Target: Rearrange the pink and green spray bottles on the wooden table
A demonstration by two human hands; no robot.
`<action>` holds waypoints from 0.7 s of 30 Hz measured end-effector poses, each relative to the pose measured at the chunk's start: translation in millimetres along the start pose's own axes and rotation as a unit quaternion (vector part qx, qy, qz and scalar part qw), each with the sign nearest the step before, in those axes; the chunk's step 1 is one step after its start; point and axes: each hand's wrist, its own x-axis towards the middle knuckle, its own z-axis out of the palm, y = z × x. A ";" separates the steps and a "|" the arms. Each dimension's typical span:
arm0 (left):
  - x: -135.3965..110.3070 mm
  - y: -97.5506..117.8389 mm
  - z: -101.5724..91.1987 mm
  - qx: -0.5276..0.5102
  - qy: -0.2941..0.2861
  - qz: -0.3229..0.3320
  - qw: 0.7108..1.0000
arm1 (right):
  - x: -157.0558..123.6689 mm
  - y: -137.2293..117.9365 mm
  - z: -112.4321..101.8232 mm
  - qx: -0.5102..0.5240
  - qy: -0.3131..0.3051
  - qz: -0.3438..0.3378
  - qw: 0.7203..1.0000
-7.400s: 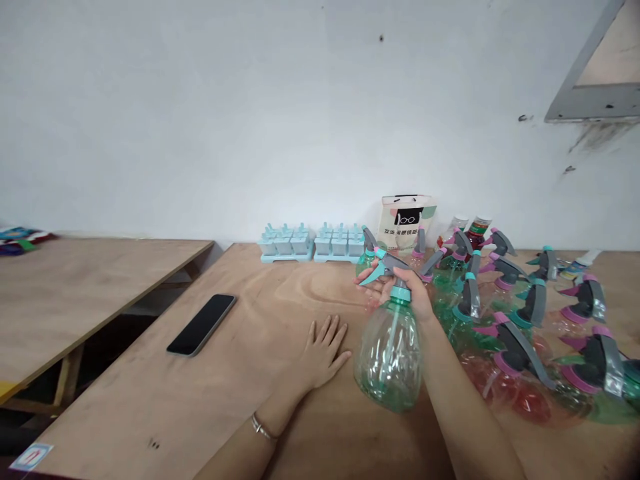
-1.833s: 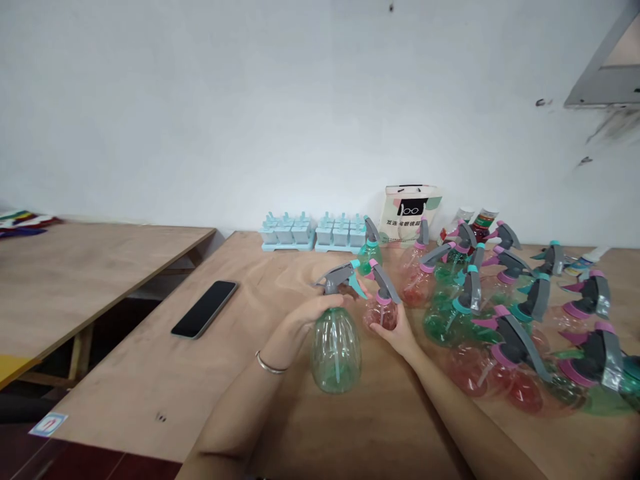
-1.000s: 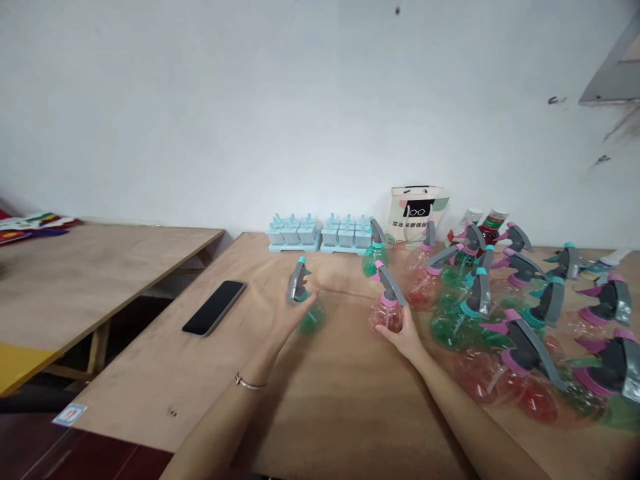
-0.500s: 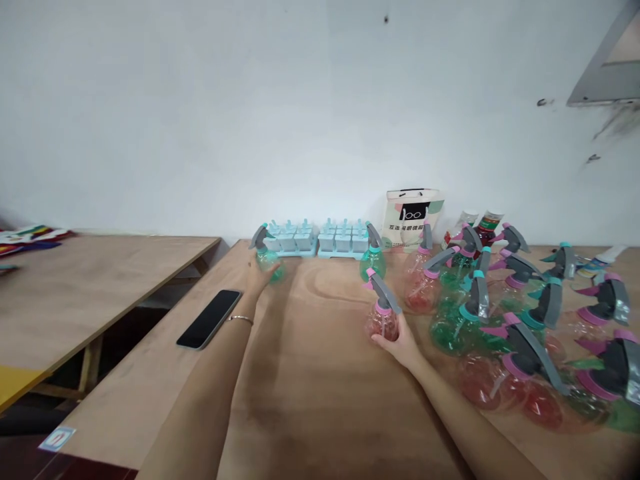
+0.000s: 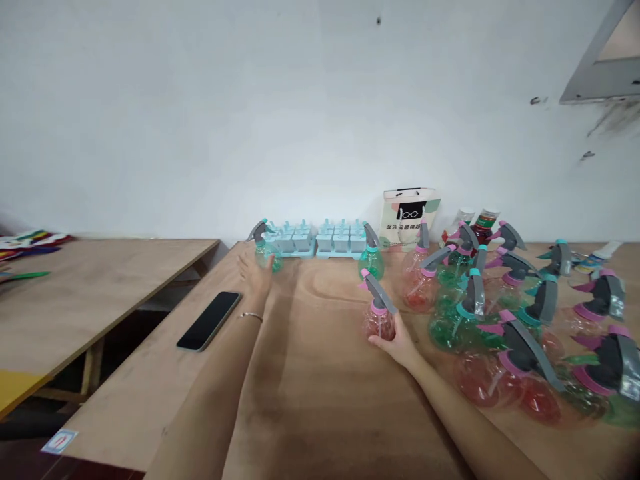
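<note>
Loosely spread, the fingers of the left hand [image 5: 257, 276] stand beside a green spray bottle [image 5: 269, 254], thumb near its body; whether skin meets plastic I can't make out, but nothing looks clenched. That bottle sits by the far left corner of the surface [image 5: 320, 373], against or just in front of the pale blue moulds [image 5: 295, 239]. Well in from the left edge, between near and far edges, the right hand [image 5: 398, 341] curls round the body of a pink spray bottle [image 5: 379, 325], thumb to the front, other fingers hidden behind.

From where I'm standing, the left would do well to open wide and stay low, so it can't tip that top-heavy bottle into the moulds or knock the phone [image 5: 209, 321] near the left edge. On the right, I'd want light pressure low on the thin-looking plastic, bottle upright, knuckles clear of the crowded spray bottles [image 5: 549, 300] beyond.
</note>
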 end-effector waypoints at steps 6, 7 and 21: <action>-141.4 45.6 2.1 -0.272 -0.149 0.251 0.917 | -3.2 9.2 8.3 -0.001 -0.036 -0.016 0.999; -159.9 57.7 -2.0 -0.312 -0.213 0.272 0.885 | -4.5 8.9 9.3 -0.019 -0.051 -0.022 0.998; -186.1 89.3 -7.7 -0.366 -0.381 0.165 0.833 | -10.9 -17.5 1.6 -0.101 -0.128 -0.147 0.976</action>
